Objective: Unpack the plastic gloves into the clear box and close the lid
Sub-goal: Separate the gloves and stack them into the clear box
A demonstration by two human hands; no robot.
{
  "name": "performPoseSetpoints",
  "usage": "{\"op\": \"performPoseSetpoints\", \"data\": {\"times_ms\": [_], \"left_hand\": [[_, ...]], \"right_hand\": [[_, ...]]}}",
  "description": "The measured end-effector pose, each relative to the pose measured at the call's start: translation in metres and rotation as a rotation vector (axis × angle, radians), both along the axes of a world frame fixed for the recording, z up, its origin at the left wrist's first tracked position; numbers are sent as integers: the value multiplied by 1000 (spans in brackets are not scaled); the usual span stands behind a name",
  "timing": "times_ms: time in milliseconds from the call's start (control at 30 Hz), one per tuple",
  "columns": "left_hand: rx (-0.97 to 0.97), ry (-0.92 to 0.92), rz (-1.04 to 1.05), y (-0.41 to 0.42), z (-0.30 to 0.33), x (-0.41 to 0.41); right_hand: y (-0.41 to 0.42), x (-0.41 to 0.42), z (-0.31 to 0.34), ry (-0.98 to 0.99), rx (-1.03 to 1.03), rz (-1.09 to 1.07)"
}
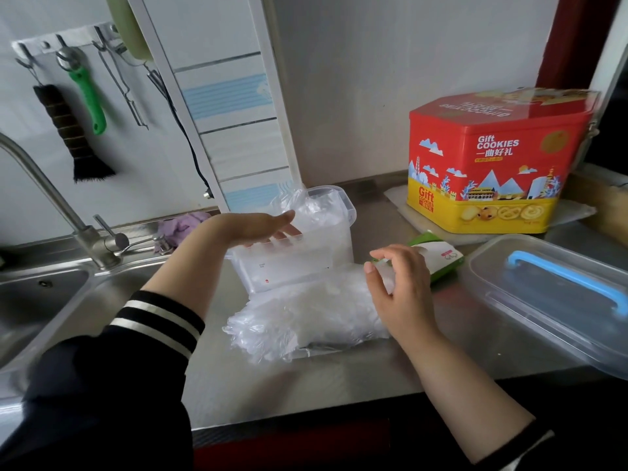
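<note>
A clear box (295, 263) is seen standing open on the steel desk (339, 385), just right of the sink (40, 300), and some crumpled plastic film is seen rising out of its far end. The left hand (251, 229) is held flat over the box's near rim, fingers straight and together, palm down; whether the fingertips touch the rim cannot be told. In front of the box, touching its near wall, a thick heap of plastic gloves (306, 317) is laid on the desk. The right hand (397, 283) is placed at the heap's right end with the fingers loosely curled, and a bit of the clear film appears to be pinched between thumb and forefinger. Just behind that hand a green and white packet (438, 260) is laid. To the right, a clear lid (530, 317) with a blue handle (564, 283) is set flat on the desk, apart from the box. Behind it a red and yellow cookie tin (492, 164) is stood on a white board. A brush (73, 137) and a green-handled tool (89, 96) are hung on wall hooks above the tap (51, 198).
</note>
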State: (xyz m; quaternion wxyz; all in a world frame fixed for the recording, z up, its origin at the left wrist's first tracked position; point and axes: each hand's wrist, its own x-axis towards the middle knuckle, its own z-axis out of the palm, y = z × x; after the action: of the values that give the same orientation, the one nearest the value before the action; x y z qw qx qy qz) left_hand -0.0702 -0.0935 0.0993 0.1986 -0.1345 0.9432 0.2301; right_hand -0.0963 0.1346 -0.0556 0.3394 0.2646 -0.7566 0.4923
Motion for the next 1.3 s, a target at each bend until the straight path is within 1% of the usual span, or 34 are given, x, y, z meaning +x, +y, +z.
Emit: {"op": "performPoseSetpoints", "data": {"times_ms": [33,67,100,133,167,200,234,267,300,334,400,500,534,601,701,734,767,801,901,968,1068,1134,1234,1301], "left_hand": [[-30,76,-6,1,0,0],[-109,186,-24,3,0,1],[-232,330,-53,5,-1,3],[-370,509,-81,9,-3,7],[-459,706,-109,14,-6,12],[-470,892,-142,21,-10,18],[-421,1031,-168,30,-15,24],[-338,1103,-180,38,-21,30],[-253,1111,-183,46,-26,36],[-182,1069,-180,53,-33,41],[-124,904,-166,62,-51,49],[-270,636,-130,64,-75,52],[-303,586,-101,62,-79,53],[-338,549,-40,60,-82,53],[-401,599,-48,60,-80,53],[-384,627,-55,61,-76,54],[-327,650,-49,62,-72,53],[-228,664,-36,64,-68,52],[128,707,-12,75,-57,47],[249,783,-11,73,-48,41],[236,915,6,54,-23,29],[210,963,12,38,-6,20],[97,987,12,15,14,1],[25,960,26,-1,22,-16]], "right_hand": [[0,1,0,11,20,18],[-1,2,1,15,43,37],[-2,2,1,7,74,58],[-4,3,-1,-9,115,80],[-5,3,-4,-23,168,95],[-6,3,-7,-37,224,102],[-6,3,-10,-54,282,105],[-6,2,-12,-76,333,107],[-6,2,-13,-92,366,109],[-7,2,-14,-99,377,112],[-7,1,-15,-80,351,115],[-8,0,-13,-5,292,88],[-8,-1,-11,26,261,77],[-6,0,-6,103,176,44],[-1,2,0,201,67,-40],[0,3,2,212,44,-68],[1,3,3,218,24,-88],[1,3,3,220,8,-101],[1,5,4,210,-24,-112],[1,5,5,194,-40,-118],[1,5,6,143,-73,-109],[1,6,5,117,-73,-88],[1,8,4,114,-67,-62],[1,7,5,118,-68,-57]]}}
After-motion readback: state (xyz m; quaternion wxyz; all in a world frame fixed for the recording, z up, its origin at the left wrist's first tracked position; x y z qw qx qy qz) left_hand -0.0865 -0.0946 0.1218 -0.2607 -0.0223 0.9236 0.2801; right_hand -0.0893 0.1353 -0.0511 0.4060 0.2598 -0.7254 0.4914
